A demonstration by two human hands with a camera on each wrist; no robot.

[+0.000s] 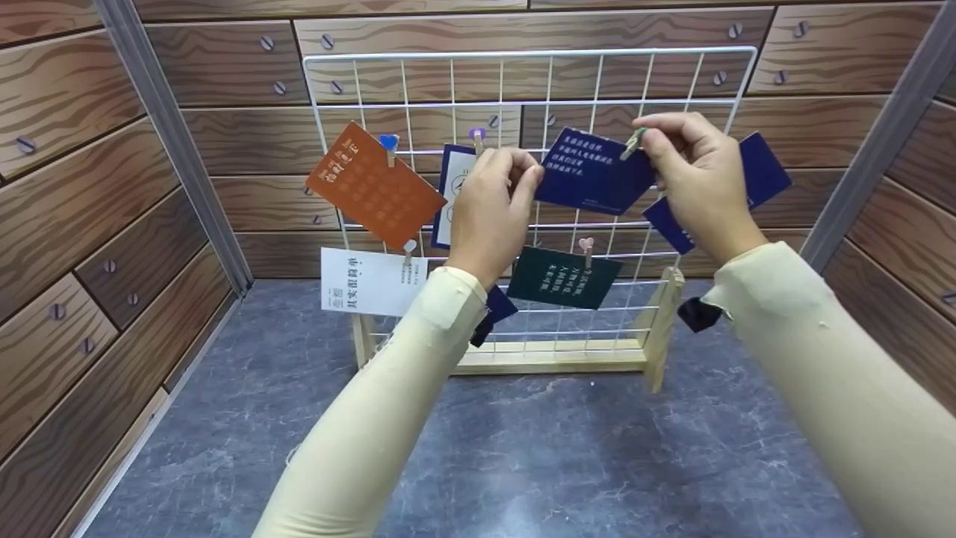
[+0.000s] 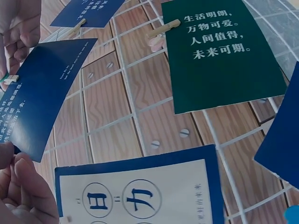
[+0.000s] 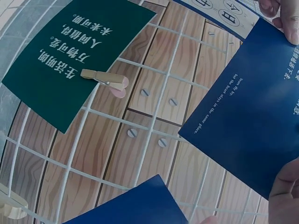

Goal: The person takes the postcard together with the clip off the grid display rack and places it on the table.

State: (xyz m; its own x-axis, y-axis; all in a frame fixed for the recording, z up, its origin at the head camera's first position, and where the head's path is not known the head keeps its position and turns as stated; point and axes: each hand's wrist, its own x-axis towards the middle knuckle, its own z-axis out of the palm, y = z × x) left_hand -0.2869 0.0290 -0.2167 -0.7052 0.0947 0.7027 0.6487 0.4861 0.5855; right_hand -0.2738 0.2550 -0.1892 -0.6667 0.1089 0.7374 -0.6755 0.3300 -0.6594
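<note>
A dark blue card (image 1: 594, 172) with white lettering is held in front of a white wire grid (image 1: 549, 54), tilted. At its left edge, my left hand (image 1: 493, 209) pinches the card between thumb and fingertips, a grip the left wrist view also shows. My right hand (image 1: 706, 179) pinches a small wooden clothespin (image 1: 632, 145) with a bit of green on it, at the card's upper right corner. In the right wrist view, the card (image 3: 243, 102) spans the space between both hands.
Clothespins hold other cards on the grid: an orange card (image 1: 377, 187), a white card (image 1: 358, 280), a green card (image 1: 565, 276), a blue-bordered card (image 1: 446, 196) and blue cards at the right (image 1: 763, 168). A wooden stand (image 1: 553, 359) supports the grid on a grey marbled surface (image 1: 523, 448). Wood-patterned panels surround it.
</note>
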